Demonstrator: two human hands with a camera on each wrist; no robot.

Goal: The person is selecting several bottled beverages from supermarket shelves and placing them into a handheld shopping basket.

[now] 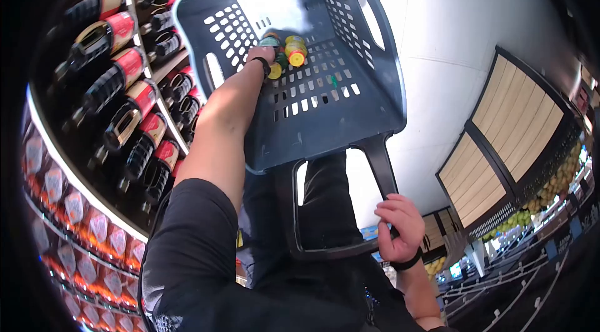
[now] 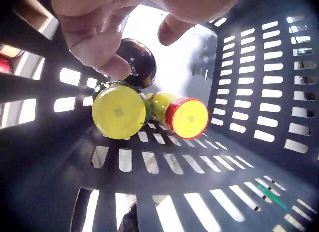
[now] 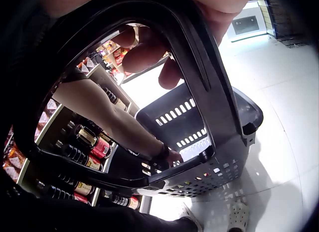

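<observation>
Inside the dark grey shopping basket [image 1: 325, 126], my left hand [image 1: 261, 54] reaches down beside a few containers. In the left wrist view its fingertips [image 2: 117, 67] lie at the edge of a container with a dark round top [image 2: 142, 60], while the thumb stands apart from it. Just below is a container with a broad yellow end [image 2: 119, 112]. To its right lies a yellow container with a red-rimmed yellow end [image 2: 189, 118]. My right hand [image 1: 400, 226] grips the corner of the basket's black handle [image 1: 337, 251], fingers curled through the loop.
On the left stands a wooden shelf [image 1: 128, 1] filled with dark bottles with red labels [image 1: 122, 29]. Below it hang rows of orange packets [image 1: 75, 207]. Wood-slatted display panels [image 1: 525, 113] with fruit [image 1: 556, 176] stand on the right. White floor [image 3: 279, 92] surrounds the basket.
</observation>
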